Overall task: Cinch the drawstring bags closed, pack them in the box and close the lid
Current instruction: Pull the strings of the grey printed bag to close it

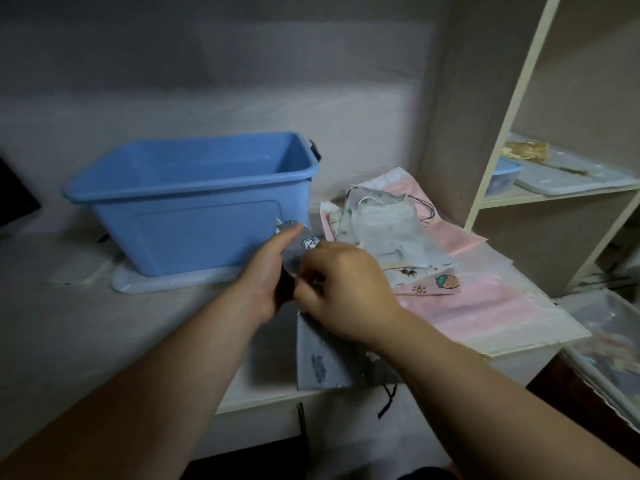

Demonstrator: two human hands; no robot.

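An open blue plastic box [194,188] stands on its pale lid [166,284] at the back of the white table. In front of its right end I hold a small grey printed drawstring bag [300,247] with both hands. My left hand [268,275] grips it from the left with the thumb up, and my right hand [343,289] pinches it from the right. Another grey bag [323,358] lies flat beneath my right wrist, a black cord [388,400] dangling off the table edge. To the right lies a pile of pale and pink bags [391,233].
A white shelf unit [502,133] rises at the right, holding a small blue container [504,176] and clear lids. A clear bin [609,344] sits low at the far right. A dark object [14,199] is at the left edge. The table's front edge [263,400] runs below my forearms.
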